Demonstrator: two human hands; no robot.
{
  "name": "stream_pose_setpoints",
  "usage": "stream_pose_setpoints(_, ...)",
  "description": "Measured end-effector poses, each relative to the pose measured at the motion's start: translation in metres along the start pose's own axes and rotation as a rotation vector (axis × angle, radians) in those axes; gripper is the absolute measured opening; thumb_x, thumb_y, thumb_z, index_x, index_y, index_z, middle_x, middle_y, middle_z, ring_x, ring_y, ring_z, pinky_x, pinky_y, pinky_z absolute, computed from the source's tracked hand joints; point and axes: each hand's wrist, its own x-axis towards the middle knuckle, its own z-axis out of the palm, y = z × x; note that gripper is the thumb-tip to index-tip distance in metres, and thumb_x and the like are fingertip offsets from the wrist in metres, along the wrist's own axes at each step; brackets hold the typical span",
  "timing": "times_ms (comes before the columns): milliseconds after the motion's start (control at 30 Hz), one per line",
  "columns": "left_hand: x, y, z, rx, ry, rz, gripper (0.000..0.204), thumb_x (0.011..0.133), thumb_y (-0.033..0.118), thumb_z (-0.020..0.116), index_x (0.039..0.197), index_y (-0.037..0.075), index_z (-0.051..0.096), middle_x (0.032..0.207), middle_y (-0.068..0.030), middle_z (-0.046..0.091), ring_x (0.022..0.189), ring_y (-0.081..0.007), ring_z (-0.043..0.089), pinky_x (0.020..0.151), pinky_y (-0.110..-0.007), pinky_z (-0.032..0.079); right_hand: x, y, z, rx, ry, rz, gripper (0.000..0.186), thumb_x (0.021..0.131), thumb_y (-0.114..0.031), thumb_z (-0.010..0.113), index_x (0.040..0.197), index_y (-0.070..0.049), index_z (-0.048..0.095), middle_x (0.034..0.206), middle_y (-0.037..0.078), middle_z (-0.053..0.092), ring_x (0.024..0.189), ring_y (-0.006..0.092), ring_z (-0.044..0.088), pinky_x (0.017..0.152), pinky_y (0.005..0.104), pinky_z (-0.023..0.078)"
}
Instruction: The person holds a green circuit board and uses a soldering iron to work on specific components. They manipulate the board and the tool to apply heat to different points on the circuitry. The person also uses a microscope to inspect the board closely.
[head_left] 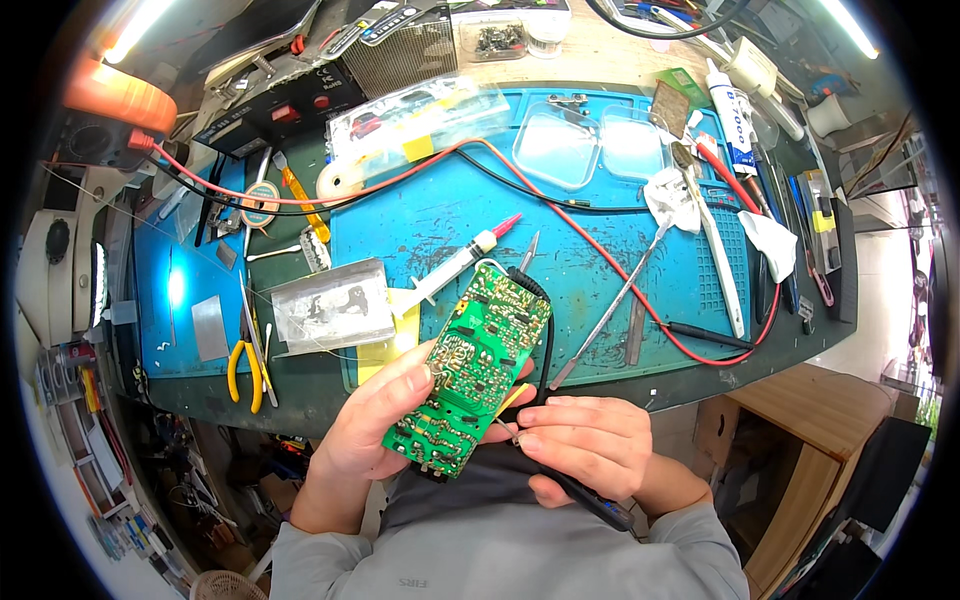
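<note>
My left hand (372, 425) grips a green circuit board (470, 370) by its left edge, thumb on the face that is dotted with solder joints and small parts. The board is tilted upright over the bench's front edge. A black cable (548, 350) leaves its top right corner and runs down toward my right hand (590, 445). That hand is closed around a slim black-handled tool (590, 500), whose thin metal tip (508, 428) reaches the board's lower right edge. A yellow piece (513, 398) sticks out there. What the tip touches behind the board is hidden.
Behind the board, a syringe (455, 268) lies on the blue mat (400, 215). Yellow-handled pliers (245, 375) and a metal plate (333, 305) are to the left. Red and black test leads (600, 260) cross the mat; a brush (715, 260) and glue tube (733, 120) lie right.
</note>
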Motion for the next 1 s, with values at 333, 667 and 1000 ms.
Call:
stream_pose_setpoints(333, -0.0003, 0.0001, -0.0001, 0.001, -0.01, 0.002, 0.074, 0.104, 0.041, 0.052, 0.153, -0.008, 0.025, 0.147, -0.0273, 0.046, 0.137, -0.0401, 0.051, 0.107, -0.055, 0.05, 0.0011, -0.0003, 0.0003, 0.004, 0.003, -0.005, 0.027, 0.081, -0.017, 0.077, 0.103, 0.0, 0.076, 0.094, 0.01, 0.077, 0.094, 0.0239, 0.076, 0.082, 0.037, 0.064)
stream_pose_setpoints(667, -0.0014, 0.002, 0.0012, 0.029, 0.048, -0.034, 0.087, 0.099, 0.043, 0.058, 0.157, -0.007, 0.018, 0.154, -0.0368, 0.034, 0.139, -0.0503, 0.044, 0.107, -0.061, 0.047, 0.0002, -0.0003, 0.0039, 0.004, 0.02, -0.015, 0.029, 0.08, -0.017, 0.078, 0.103, -0.001, 0.076, 0.094, 0.01, 0.077, 0.093, 0.0242, 0.076, 0.08, 0.0367, 0.064)
stream_pose_setpoints(1000, -0.002, 0.003, 0.0005, 0.035, 0.038, -0.035, 0.085, 0.1, 0.042, 0.057, 0.157, -0.007, 0.017, 0.154, -0.0376, 0.033, 0.138, -0.0507, 0.044, 0.107, -0.062, 0.047, -0.0023, -0.0003, 0.0045, 0.002, 0.033, -0.018, 0.029, 0.08, -0.017, 0.078, 0.103, 0.0, 0.076, 0.095, 0.01, 0.076, 0.094, 0.0247, 0.076, 0.08, 0.0372, 0.064)
